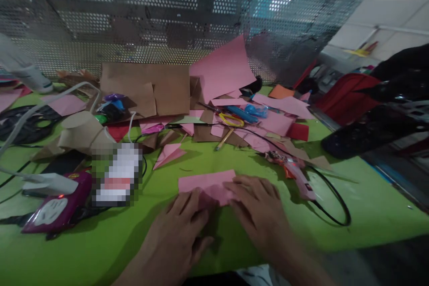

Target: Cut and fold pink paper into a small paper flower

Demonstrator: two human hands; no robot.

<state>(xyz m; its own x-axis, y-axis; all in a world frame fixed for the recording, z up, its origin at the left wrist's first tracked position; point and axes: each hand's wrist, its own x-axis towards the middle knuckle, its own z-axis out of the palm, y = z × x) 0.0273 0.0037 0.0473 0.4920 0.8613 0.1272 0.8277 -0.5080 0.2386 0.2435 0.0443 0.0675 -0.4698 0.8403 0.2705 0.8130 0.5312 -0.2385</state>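
A folded piece of pink paper lies on the green table in front of me. My left hand rests on its lower left part, fingers spread, the thumb pointing right over the table. On the paper's right end lies my right hand, its fingers apart and reaching left and forward. Neither hand grips the sheet; both press on it from above. The paper's lower middle is in shadow between the hands.
A pink glue gun with a black cable lies on the right. Pink and brown scraps, a yellow pencil and yellow-handled scissors lie behind. On the left are a purple power strip and a white charger.
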